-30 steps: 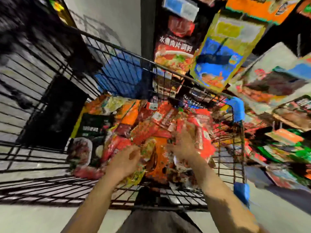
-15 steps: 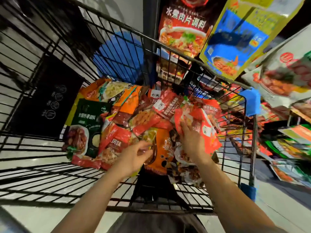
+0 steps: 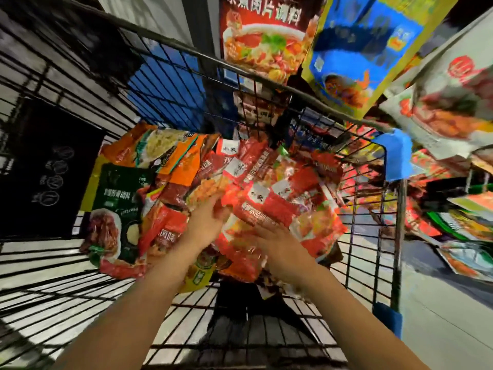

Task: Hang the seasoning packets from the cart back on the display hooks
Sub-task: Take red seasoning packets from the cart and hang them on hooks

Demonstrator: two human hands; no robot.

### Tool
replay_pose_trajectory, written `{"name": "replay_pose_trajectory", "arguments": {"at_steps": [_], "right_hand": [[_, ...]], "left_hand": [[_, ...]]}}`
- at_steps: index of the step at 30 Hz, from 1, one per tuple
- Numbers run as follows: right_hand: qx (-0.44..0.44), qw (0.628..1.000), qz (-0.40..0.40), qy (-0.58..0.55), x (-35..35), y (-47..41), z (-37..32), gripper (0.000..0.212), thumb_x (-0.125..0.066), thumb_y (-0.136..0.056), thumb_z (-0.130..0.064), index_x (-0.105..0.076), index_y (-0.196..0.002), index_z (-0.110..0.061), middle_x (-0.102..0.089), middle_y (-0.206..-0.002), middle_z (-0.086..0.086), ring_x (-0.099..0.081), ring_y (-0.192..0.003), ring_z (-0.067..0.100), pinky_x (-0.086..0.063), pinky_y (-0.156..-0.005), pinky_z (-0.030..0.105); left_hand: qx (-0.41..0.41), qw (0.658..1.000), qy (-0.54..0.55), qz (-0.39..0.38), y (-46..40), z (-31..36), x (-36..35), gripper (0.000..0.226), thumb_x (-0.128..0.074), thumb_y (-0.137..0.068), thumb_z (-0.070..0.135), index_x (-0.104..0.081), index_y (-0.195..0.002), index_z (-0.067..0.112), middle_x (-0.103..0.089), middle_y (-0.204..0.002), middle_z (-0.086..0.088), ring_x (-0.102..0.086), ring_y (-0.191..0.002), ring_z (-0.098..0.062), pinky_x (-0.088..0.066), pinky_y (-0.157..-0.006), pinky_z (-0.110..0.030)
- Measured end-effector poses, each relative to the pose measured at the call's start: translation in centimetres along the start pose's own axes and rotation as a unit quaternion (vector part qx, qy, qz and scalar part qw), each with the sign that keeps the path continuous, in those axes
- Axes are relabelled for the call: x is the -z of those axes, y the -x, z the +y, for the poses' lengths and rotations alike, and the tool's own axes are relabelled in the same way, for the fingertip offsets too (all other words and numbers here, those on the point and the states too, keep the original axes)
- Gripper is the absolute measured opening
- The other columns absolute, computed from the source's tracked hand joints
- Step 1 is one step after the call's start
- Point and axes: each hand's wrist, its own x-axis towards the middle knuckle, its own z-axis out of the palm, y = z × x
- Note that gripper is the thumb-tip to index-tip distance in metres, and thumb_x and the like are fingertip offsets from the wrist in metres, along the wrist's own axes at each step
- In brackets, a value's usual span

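A heap of seasoning packets fills the black wire cart (image 3: 170, 46). It includes a green packet (image 3: 117, 193) at the left, orange packets (image 3: 184, 166) behind it and several red ones. A bunch of red seasoning packets (image 3: 269, 206) is lifted above the heap. My right hand (image 3: 280, 249) holds the bunch from below, with its fingertips hidden behind the packets. My left hand (image 3: 205, 225) grips the bunch's left edge. The picture is blurred by motion.
Packets hang on the display beyond the cart's far rim: a red one (image 3: 264, 36), a blue and yellow one (image 3: 362, 49) and a white one (image 3: 453, 102). More packets lie on shelves at the right (image 3: 458, 225). A blue corner guard (image 3: 397, 158) caps the cart's right corner.
My right hand has raised the red packets out of the heap. My left hand has left the lower packets and moved right and up to the bunch. The view has tilted up towards the display.
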Motion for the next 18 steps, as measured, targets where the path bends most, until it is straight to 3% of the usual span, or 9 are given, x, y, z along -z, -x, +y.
{"name": "replay_pose_trajectory", "arguments": {"at_steps": [2, 4, 7, 9, 12, 16, 18], "right_hand": [[-0.055, 0.997, 0.036, -0.029, 0.8, 1.0, 1.5, 0.054, -0.058, -0.074, -0.020, -0.060, -0.128, -0.021, -0.067, -0.121, 0.010, -0.065, -0.108, 0.036, -0.055, -0.086, 0.053], [-0.139, 0.987, 0.047, -0.059, 1.4, 1.3, 2.9, 0.060, -0.061, -0.072, -0.010, -0.059, -0.132, -0.015, -0.061, -0.130, 0.019, -0.057, -0.119, 0.043, -0.050, -0.093, 0.059], [-0.248, 0.966, 0.044, -0.052, 1.8, 0.9, 4.6, 0.069, -0.062, -0.091, -0.022, -0.030, -0.152, -0.021, -0.030, -0.156, 0.016, -0.025, -0.144, 0.037, -0.026, -0.117, 0.052], [-0.302, 0.949, 0.040, -0.083, 1.6, 0.8, 4.9, 0.084, -0.066, -0.090, -0.036, -0.014, -0.156, -0.026, -0.015, -0.161, 0.013, -0.014, -0.148, 0.033, -0.016, -0.119, 0.046], [-0.320, 0.934, 0.065, -0.143, 0.7, 1.3, 5.0, 0.090, -0.073, -0.086, -0.033, -0.017, -0.155, -0.021, -0.015, -0.161, 0.014, -0.013, -0.149, 0.033, -0.017, -0.118, 0.046], [-0.318, 0.935, 0.079, -0.136, -0.4, 2.0, 5.2, 0.083, -0.073, -0.087, -0.023, -0.025, -0.154, -0.014, -0.019, -0.161, 0.012, -0.015, -0.148, 0.033, -0.022, -0.117, 0.047], [-0.318, 0.935, 0.084, -0.134, -0.4, 2.1, 5.1, 0.075, -0.068, -0.091, -0.023, -0.027, -0.153, -0.015, -0.019, -0.161, 0.012, -0.015, -0.149, 0.033, -0.023, -0.116, 0.048]], "left_hand": [[-0.017, 0.998, -0.057, -0.029, 0.2, 0.1, -1.8, 0.058, -0.067, -0.092, 0.016, -0.044, -0.146, 0.014, -0.051, -0.135, -0.010, -0.050, -0.123, -0.026, -0.034, -0.092, -0.021], [-0.002, 0.999, -0.040, 0.003, 1.3, 0.6, -3.7, 0.071, -0.072, -0.087, 0.017, -0.038, -0.150, 0.017, -0.044, -0.138, -0.012, -0.046, -0.119, -0.023, -0.034, -0.099, -0.025], [0.014, 0.997, -0.016, 0.073, 2.6, 0.8, -5.9, 0.086, -0.079, -0.081, 0.013, -0.032, -0.152, 0.019, -0.040, -0.140, -0.010, -0.040, -0.116, -0.017, -0.033, -0.098, -0.024], [0.072, 0.994, 0.034, 0.068, 2.8, 0.9, -6.3, 0.093, -0.082, -0.079, 0.016, -0.027, -0.154, 0.022, -0.035, -0.144, -0.007, -0.038, -0.118, -0.012, -0.032, -0.095, -0.024], [0.129, 0.982, 0.126, 0.058, 2.4, 0.8, -5.6, 0.097, -0.090, -0.068, 0.028, -0.037, -0.149, 0.023, -0.051, -0.136, 0.000, -0.050, -0.122, -0.019, -0.040, -0.093, -0.029], [0.139, 0.981, 0.132, 0.019, 2.3, 0.5, -4.0, 0.057, -0.084, -0.077, 0.020, -0.057, -0.127, 0.024, -0.061, -0.117, 0.006, -0.058, -0.094, -0.013, -0.048, -0.074, -0.025], [0.124, 0.977, 0.173, 0.009, 2.5, 0.1, -3.3, 0.033, -0.080, -0.082, 0.014, -0.063, -0.106, 0.028, -0.065, -0.104, 0.010, -0.062, -0.087, -0.012, -0.047, -0.065, -0.019]]}}
